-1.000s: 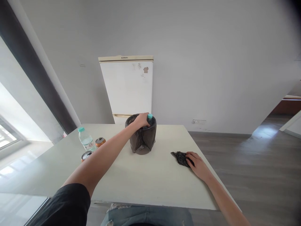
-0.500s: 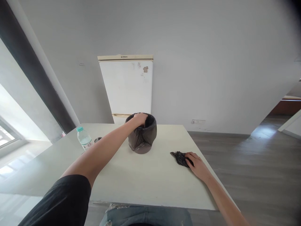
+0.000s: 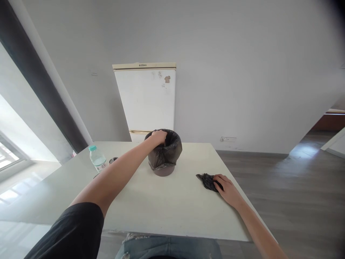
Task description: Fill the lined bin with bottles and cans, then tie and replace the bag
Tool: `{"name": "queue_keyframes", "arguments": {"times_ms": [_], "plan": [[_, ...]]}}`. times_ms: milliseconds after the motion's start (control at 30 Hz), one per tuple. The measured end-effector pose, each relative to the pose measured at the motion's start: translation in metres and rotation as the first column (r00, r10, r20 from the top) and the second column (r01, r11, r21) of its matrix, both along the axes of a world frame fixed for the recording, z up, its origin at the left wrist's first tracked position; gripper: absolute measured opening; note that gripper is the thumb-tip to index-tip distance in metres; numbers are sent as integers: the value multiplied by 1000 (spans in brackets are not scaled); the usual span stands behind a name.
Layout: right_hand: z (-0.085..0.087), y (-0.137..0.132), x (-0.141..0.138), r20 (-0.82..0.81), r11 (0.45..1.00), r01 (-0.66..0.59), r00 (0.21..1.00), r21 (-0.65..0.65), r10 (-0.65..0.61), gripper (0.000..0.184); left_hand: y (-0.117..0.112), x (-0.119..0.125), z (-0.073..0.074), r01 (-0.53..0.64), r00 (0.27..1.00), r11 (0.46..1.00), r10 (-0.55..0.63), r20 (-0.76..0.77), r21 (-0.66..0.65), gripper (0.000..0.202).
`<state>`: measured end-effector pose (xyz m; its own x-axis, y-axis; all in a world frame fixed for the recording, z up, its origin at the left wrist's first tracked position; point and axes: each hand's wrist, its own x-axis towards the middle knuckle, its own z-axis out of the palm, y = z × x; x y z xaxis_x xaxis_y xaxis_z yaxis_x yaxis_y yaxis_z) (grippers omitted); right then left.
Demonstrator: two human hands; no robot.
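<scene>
A small bin [image 3: 165,170] stands upright on the white table, lined with a black plastic bag [image 3: 168,154] folded down over its rim. My left hand [image 3: 159,137] reaches over the near left of the rim into the mouth; its fingers are hidden inside, so I cannot see whether they hold anything. Toward the right edge of the table lies a crumpled black plastic bag [image 3: 208,181]. My right hand [image 3: 225,187] rests on the table with its fingers curled over the right end of that bag.
Left of my left forearm stand a clear bottle with a teal cap [image 3: 97,158] and a can [image 3: 113,160], partly hidden. The white table [image 3: 172,208] ends close to my right forearm. Behind it stands a white fridge [image 3: 147,97] by a grey wall.
The liner on the bin sits slightly more spread out at the right side, and my left hand has shifted slightly. My right hand stays on the crumpled bag.
</scene>
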<state>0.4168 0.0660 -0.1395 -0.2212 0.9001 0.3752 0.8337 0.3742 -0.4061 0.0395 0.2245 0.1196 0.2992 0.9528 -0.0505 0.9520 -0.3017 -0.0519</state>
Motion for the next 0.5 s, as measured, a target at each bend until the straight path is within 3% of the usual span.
{"name": "queue_keyframes", "arguments": {"times_ms": [200, 333, 367, 433, 500], "plan": [[1, -1, 0, -5, 1000, -2, 1000, -12, 2, 25, -5, -27, 11, -32, 989, 991, 13, 149, 130, 61], [0, 0, 2, -8, 1000, 1, 1000, -29, -2, 27, -26, -86, 18, -104, 940, 952, 0, 340, 288, 58], [0, 0, 2, -8, 1000, -1, 1000, -30, 1, 27, -35, -108, 18, -164, 891, 909, -30, 453, 383, 53], [0, 1, 3, -10, 999, -8, 1000, -32, 7, 28, -55, -157, 11, -375, 797, 756, -32, 603, 537, 39], [0, 2, 2, -14, 999, -13, 1000, -32, 12, 28, -76, -208, -2, -544, 751, 613, 51, 658, 573, 37]]}}
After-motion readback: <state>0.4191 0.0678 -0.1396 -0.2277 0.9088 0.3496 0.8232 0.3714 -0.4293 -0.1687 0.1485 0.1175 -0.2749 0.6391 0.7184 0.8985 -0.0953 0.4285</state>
